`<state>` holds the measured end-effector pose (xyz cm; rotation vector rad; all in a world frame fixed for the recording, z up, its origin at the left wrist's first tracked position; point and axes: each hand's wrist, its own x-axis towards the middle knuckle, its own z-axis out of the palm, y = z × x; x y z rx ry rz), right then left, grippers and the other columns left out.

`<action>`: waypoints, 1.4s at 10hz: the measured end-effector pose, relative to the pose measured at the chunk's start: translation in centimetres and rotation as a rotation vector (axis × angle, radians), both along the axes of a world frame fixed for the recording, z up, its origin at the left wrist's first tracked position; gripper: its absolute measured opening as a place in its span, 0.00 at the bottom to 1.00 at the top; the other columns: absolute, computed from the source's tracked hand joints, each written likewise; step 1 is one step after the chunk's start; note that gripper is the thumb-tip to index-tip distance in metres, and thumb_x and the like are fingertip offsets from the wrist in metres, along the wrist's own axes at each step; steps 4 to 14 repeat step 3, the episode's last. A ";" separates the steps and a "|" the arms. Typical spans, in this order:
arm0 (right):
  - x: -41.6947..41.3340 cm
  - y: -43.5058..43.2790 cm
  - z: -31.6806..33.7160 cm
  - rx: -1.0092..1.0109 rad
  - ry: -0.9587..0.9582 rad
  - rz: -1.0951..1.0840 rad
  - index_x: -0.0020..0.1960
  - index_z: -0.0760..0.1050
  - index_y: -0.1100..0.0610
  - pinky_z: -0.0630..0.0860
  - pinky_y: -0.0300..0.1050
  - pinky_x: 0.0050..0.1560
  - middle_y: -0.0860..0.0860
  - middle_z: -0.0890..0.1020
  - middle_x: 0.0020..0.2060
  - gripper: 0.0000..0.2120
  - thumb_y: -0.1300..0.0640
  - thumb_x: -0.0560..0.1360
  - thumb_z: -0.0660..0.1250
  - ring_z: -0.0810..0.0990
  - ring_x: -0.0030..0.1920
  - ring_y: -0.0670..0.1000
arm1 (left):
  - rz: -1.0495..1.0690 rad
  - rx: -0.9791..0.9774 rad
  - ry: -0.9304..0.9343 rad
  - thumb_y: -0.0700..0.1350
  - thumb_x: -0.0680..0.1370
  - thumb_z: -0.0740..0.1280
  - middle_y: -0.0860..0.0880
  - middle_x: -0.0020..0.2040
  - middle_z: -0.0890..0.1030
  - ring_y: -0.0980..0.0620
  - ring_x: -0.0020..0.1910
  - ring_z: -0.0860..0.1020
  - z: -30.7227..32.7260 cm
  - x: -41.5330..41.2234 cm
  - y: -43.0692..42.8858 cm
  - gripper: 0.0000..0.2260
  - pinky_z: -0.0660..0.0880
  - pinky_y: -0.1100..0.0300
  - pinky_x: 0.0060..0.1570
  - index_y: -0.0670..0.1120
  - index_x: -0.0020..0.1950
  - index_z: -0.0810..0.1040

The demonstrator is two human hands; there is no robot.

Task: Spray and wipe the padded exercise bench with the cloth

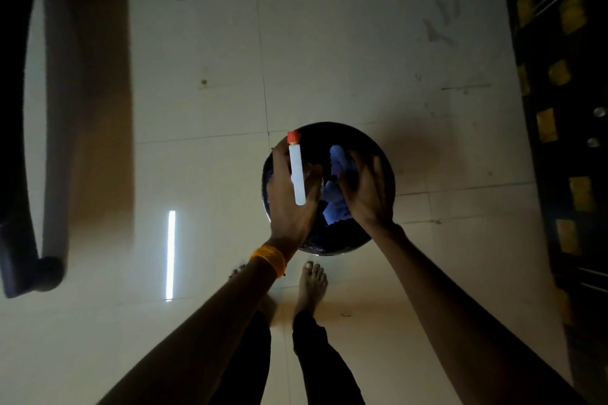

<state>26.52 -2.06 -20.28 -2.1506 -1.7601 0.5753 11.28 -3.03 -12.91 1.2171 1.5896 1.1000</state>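
A: Where was the bench pad (358,138) then?

B: Round black padded surface on the floor, right in front of the bare feet (311,279), under both hands. Dark, looked glossy, poss. wet, but too dim to be sure.

A: And the hands?

B: Left hand (289,194) had its grip closed round the spray bottle (296,171), a white tube w/ orange cap (293,136). Cap pointed away from the person, bottle lying roughly flat over the pad's left side. I'd guess it was kept there so it stayed ready w/o blocking the wiping hand.

A: Right?

B: Right hand (365,187) sat palm-down on the blue cloth (335,197), fingers curled over it, pressing it onto the pad. Cloth was bunched, not spread. Prob. easier to push around that way. Hand was blurred, so the exact grip tightness I can't tell, but it had the cloth.

A: Anything in the way?

B: Not much. Tiled floor (329,43) around the pad was bare. Dark curved frame (19,141) w/ rubber end caps stood well apart at far left, dark patterned panel (559,76) along the right edge. Orange bangles (268,258) on the left wrist, clear of the pad. Main snag, imo: the low light.
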 end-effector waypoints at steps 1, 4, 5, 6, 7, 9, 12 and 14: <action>-0.3 -0.4 1.5 0.031 0.025 -0.028 0.68 0.72 0.50 0.78 0.51 0.55 0.52 0.77 0.61 0.20 0.46 0.77 0.65 0.78 0.58 0.54 | -0.084 -0.023 0.066 0.42 0.76 0.68 0.42 0.54 0.80 0.46 0.49 0.82 0.4 -0.5 -0.4 0.28 0.81 0.50 0.48 0.41 0.74 0.64; -0.9 -0.4 5.6 0.065 0.027 -0.036 0.69 0.73 0.54 0.78 0.53 0.54 0.55 0.76 0.63 0.21 0.53 0.76 0.68 0.78 0.60 0.58 | -0.297 -0.096 0.134 0.47 0.70 0.76 0.44 0.73 0.70 0.44 0.71 0.72 1.4 -3.1 -0.5 0.45 0.74 0.45 0.68 0.44 0.81 0.55; -0.9 -0.4 5.6 0.065 0.027 -0.036 0.69 0.73 0.54 0.78 0.53 0.54 0.55 0.76 0.63 0.21 0.53 0.76 0.68 0.78 0.60 0.58 | -0.297 -0.096 0.134 0.47 0.70 0.76 0.44 0.73 0.70 0.44 0.71 0.72 1.4 -3.1 -0.5 0.45 0.74 0.45 0.68 0.44 0.81 0.55; -0.9 -0.4 5.6 0.065 0.027 -0.036 0.69 0.73 0.54 0.78 0.53 0.54 0.55 0.76 0.63 0.21 0.53 0.76 0.68 0.78 0.60 0.58 | -0.297 -0.096 0.134 0.47 0.70 0.76 0.44 0.73 0.70 0.44 0.71 0.72 1.4 -3.1 -0.5 0.45 0.74 0.45 0.68 0.44 0.81 0.55; -0.9 -0.4 5.6 0.065 0.027 -0.036 0.69 0.73 0.54 0.78 0.53 0.54 0.55 0.76 0.63 0.21 0.53 0.76 0.68 0.78 0.60 0.58 | -0.297 -0.096 0.134 0.47 0.70 0.76 0.44 0.73 0.70 0.44 0.71 0.72 1.4 -3.1 -0.5 0.45 0.74 0.45 0.68 0.44 0.81 0.55; -0.9 -0.4 5.6 0.065 0.027 -0.036 0.69 0.73 0.54 0.78 0.53 0.54 0.55 0.76 0.63 0.21 0.53 0.76 0.68 0.78 0.60 0.58 | -0.297 -0.096 0.134 0.47 0.70 0.76 0.44 0.73 0.70 0.44 0.71 0.72 1.4 -3.1 -0.5 0.45 0.74 0.45 0.68 0.44 0.81 0.55; -0.9 -0.4 5.6 0.065 0.027 -0.036 0.69 0.73 0.54 0.78 0.53 0.54 0.55 0.76 0.63 0.21 0.53 0.76 0.68 0.78 0.60 0.58 | -0.297 -0.096 0.134 0.47 0.70 0.76 0.44 0.73 0.70 0.44 0.71 0.72 1.4 -3.1 -0.5 0.45 0.74 0.45 0.68 0.44 0.81 0.55; -0.9 -0.4 5.6 0.065 0.027 -0.036 0.69 0.73 0.54 0.78 0.53 0.54 0.55 0.76 0.63 0.21 0.53 0.76 0.68 0.78 0.60 0.58 | -0.297 -0.096 0.134 0.47 0.70 0.76 0.44 0.73 0.70 0.44 0.71 0.72 1.4 -3.1 -0.5 0.45 0.74 0.45 0.68 0.44 0.81 0.55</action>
